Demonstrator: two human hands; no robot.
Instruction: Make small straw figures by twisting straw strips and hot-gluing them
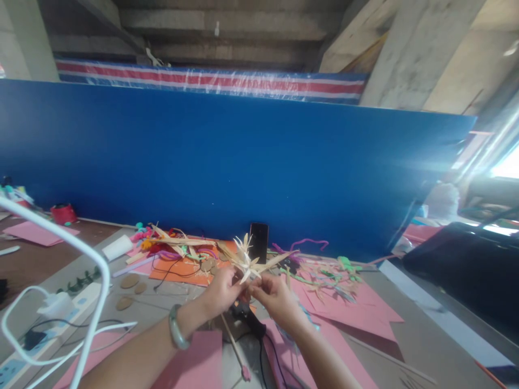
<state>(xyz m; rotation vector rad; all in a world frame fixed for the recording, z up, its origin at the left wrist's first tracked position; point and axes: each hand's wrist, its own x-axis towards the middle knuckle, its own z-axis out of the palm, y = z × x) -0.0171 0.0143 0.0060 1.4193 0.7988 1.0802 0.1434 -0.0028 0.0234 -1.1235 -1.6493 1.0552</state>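
Both hands are raised over the middle of the table around a pale flower (246, 261) made of pointed, dried husk-like strips. My left hand (222, 289), with a jade-coloured bangle (178, 327) on its wrist, grips the flower from the left, its fingertips partly hidden. Opposite it, my right hand (273, 297) pinches at the flower's base. Long tan strips spread out behind the petals. Just below the hands lies a black tool (252, 323) with a cord, perhaps a glue gun. Beside it is a thin stick (234, 343) with a pink end.
An upright phone (258, 243) leans by the blue partition (227, 162). Husk strips and pipe cleaners (178, 243) lie back left on orange paper (174, 270); pink sheets (352, 308) lie right. A white power strip (52, 337) and a curving white tube (103, 270) occupy the left.
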